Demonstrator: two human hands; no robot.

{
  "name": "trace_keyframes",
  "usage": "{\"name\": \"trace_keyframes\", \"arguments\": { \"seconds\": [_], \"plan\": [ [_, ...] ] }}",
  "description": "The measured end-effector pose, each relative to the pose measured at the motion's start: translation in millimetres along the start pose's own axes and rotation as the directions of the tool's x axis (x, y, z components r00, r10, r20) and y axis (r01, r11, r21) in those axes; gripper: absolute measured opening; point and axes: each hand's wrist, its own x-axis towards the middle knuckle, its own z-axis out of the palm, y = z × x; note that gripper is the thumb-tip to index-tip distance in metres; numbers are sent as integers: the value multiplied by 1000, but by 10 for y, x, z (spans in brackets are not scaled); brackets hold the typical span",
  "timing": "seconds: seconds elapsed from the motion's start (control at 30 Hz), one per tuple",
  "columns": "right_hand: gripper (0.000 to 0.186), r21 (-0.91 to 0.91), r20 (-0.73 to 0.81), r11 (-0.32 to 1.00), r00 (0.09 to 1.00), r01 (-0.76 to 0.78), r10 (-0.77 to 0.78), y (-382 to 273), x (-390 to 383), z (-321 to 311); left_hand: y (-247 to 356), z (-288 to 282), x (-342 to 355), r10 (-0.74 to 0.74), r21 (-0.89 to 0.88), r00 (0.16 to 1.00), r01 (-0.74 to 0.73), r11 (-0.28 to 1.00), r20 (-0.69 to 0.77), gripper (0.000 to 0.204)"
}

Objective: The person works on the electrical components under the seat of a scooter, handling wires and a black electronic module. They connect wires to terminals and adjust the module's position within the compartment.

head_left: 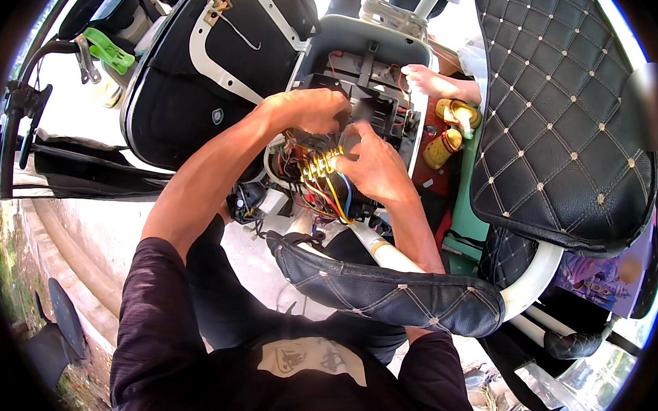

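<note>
Our left hand [311,111] is curled closed, knuckles up, over the black controller box [363,97] in the open compartment; what it grips is hidden under the fingers. Our right hand [375,163] pinches the bundle of yellow connectors [322,165], with red, blue and yellow wires [333,198] trailing below. We judge this is mid-wiring, plugs being sorted or seated. The next move seems to call for steady fingertip alignment in a cramped space. Outward: raised black seat [218,61] on the left, quilted seat back [560,120] on the right, padded armrest [384,292] near our chest, another person's bare foot [437,82] beside the compartment.
</note>
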Motion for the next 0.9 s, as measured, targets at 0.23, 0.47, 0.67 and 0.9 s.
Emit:
{"name": "trace_keyframes", "arguments": {
  "seconds": [0.23,0.47,0.67,0.9],
  "plan": [
    [46,108,85,993,995,52,-61,76,61,47,-529,361,109,257,189,960,-234,954,-108,26],
    [46,91,60,993,995,74,-80,90,64,55,15,60,-382,-117,-390,937,-23,921,-330,13],
    [45,120,65,992,996,49,-57,26,36,46,148,65,-557,-27,-358,987,-31,933,-157,27],
    [41,75,68,997,997,29,-34,-4,23,63,130,85,-465,18,-186,991,-43,982,-132,24]
  ]
}}
